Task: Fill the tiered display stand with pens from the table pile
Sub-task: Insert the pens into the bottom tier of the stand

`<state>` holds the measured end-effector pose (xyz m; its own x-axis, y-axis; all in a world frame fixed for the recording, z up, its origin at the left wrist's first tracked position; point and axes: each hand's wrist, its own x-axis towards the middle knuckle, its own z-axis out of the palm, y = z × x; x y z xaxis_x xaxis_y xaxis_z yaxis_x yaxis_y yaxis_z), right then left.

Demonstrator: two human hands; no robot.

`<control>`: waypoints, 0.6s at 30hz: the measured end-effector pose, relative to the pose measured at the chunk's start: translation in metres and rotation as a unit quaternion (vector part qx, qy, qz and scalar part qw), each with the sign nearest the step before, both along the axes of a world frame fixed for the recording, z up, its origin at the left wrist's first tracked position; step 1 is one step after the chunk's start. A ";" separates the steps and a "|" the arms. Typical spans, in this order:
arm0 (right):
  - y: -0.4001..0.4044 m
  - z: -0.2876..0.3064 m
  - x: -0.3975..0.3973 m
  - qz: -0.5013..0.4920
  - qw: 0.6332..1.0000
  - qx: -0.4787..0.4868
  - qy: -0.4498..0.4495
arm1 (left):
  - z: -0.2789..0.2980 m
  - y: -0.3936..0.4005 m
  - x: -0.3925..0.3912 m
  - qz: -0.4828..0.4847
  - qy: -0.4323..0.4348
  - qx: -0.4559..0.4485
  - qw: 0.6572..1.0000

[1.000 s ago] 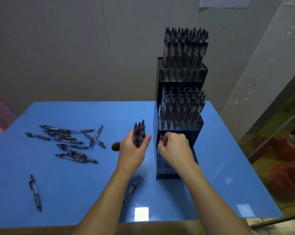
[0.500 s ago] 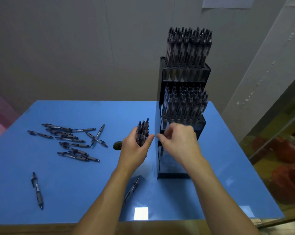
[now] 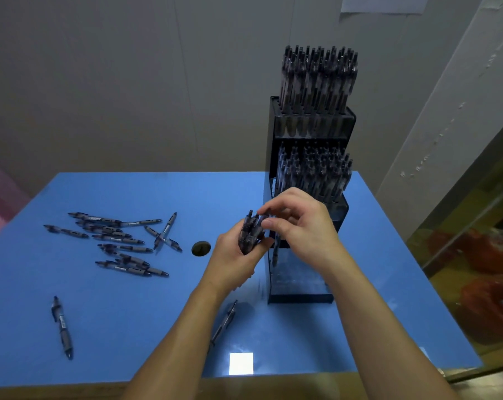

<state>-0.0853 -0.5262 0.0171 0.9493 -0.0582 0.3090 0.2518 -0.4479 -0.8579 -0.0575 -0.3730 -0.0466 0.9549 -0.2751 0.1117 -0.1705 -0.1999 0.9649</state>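
A black tiered display stand (image 3: 273, 134) rises at the table's right side. Its top and middle tiers are packed with upright pens. The lowest tier (image 3: 299, 297) holds one pen (image 3: 275, 254) at its left edge that I can see. My left hand (image 3: 233, 261) grips a bundle of pens (image 3: 250, 233) upright just left of the stand. My right hand (image 3: 301, 223) reaches across in front of the middle tier, thumb and fingers pinching the top of a pen in that bundle. The pile of loose pens (image 3: 120, 241) lies at the left.
The blue table (image 3: 129, 327) has a round hole (image 3: 201, 248) near its middle. A single pen (image 3: 62, 326) lies at the front left and another pen (image 3: 224, 323) lies partly under my left forearm. A grey wall stands behind; the table's right edge is close to the stand.
My right hand has left the stand's lowest tier, risen and moved left to the bundle. My left hand has stayed beside the stand with the pens in it.
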 end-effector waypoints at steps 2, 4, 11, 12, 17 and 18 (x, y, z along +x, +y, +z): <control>-0.002 0.003 0.000 -0.009 0.999 0.033 -0.007 | -0.002 0.001 0.002 0.011 0.006 0.004 1.000; -0.003 0.010 -0.002 -0.033 0.993 0.111 -0.009 | -0.004 0.003 0.003 0.020 0.011 0.008 1.000; -0.029 0.021 -0.018 -0.194 0.979 0.047 -0.046 | -0.013 0.008 0.008 0.096 0.022 0.000 0.995; -0.032 0.018 -0.019 -0.215 0.976 0.018 -0.035 | -0.014 0.008 0.009 0.102 0.021 0.001 0.995; -0.032 -0.001 -0.015 -0.279 0.959 -0.048 0.025 | -0.015 0.003 0.010 0.101 0.027 0.000 0.995; -0.031 -0.005 -0.013 -0.285 0.957 -0.051 0.032 | -0.014 0.001 0.009 0.101 0.031 -0.003 0.994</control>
